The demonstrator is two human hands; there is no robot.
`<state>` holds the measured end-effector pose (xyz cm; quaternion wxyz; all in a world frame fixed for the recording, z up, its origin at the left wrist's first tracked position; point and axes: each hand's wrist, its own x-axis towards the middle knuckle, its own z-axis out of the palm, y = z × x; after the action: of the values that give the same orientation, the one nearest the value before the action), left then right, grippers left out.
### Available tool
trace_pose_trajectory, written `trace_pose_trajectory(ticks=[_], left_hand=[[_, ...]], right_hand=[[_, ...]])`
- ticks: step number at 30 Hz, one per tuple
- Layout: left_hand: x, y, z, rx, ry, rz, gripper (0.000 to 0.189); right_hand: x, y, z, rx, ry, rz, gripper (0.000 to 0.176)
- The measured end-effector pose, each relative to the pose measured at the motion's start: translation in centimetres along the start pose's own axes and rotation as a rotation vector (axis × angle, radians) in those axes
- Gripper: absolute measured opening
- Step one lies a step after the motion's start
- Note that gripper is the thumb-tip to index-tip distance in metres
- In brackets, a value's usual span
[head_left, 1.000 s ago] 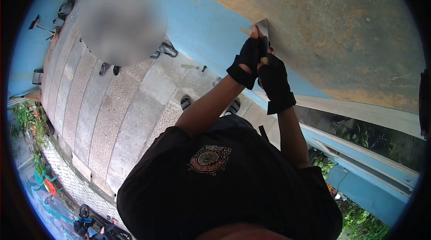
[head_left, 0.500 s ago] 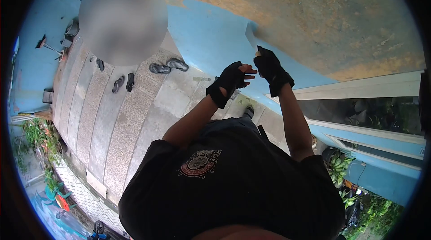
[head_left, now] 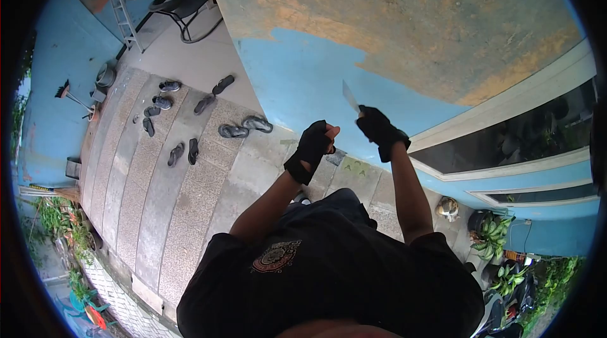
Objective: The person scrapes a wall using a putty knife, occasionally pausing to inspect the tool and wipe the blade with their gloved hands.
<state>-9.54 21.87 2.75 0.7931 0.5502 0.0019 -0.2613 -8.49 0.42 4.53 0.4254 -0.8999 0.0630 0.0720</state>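
My right hand [head_left: 377,130], in a black fingerless glove, is wrapped round the handle of a putty knife [head_left: 349,96]. Its thin blade points up and to the left, seen at a slant, and overlaps the blue lower part of the wall [head_left: 303,72]. Most of the handle is hidden in my fist. To the left, my left hand [head_left: 313,146] wears a matching glove. Its fingers are curled in with the thumb against them, and nothing shows in them. A gap separates the two hands, both held in front of the wall.
Bare tan and grey patches [head_left: 404,34] cover the upper wall. A window [head_left: 506,139] lies to the right. Several sandals [head_left: 256,124] are scattered over the paved floor [head_left: 190,192]. Farther off are a black chair [head_left: 188,6], a ladder [head_left: 120,6] and a broom [head_left: 76,91]. Potted plants [head_left: 490,237] stand behind at right.
My left fingers, spread before, are now curled in, and that hand sits farther from the right. The putty knife's blade has turned narrower to view. The view has shifted, showing the chair and ladder.
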Motion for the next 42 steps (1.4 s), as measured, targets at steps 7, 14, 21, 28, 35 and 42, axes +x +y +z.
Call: trace_pose_trajectory(ticks=[7, 14, 21, 28, 35, 42], left_hand=[[-6.5, -2.4, -5.4, 0.066, 0.067, 0.007, 0.039], [-12.2, -5.2, -4.6, 0.132, 0.169, 0.07, 0.016], [-14.4, -7.4, -1.9, 0.232, 0.048, 0.19, 0.026], [-12.1, -6.2, -1.3, 0.195, -0.004, 0.141, 0.031], [-11.0, -1.0, -5.0, 0.616, -0.053, 0.692, 0.026], [-10.8, 2.6, -10.7, 0.607, -0.057, 0.462, 0.024]], right_hand=[[-9.9, -0.2, 4.6, 0.201, -0.256, 0.142, 0.029], [-17.1, 1.7, 5.9, 0.313, -0.182, 0.101, 0.04], [-25.1, 2.2, 6.9, 0.417, -0.086, 0.256, 0.02], [-27.9, 0.7, 6.4, 0.555, 0.073, 0.27, 0.019], [-23.7, -4.7, 9.0, 0.654, 0.154, 0.227, 0.016], [-19.3, -8.3, 13.9, 0.541, 0.132, 0.192, 0.025]])
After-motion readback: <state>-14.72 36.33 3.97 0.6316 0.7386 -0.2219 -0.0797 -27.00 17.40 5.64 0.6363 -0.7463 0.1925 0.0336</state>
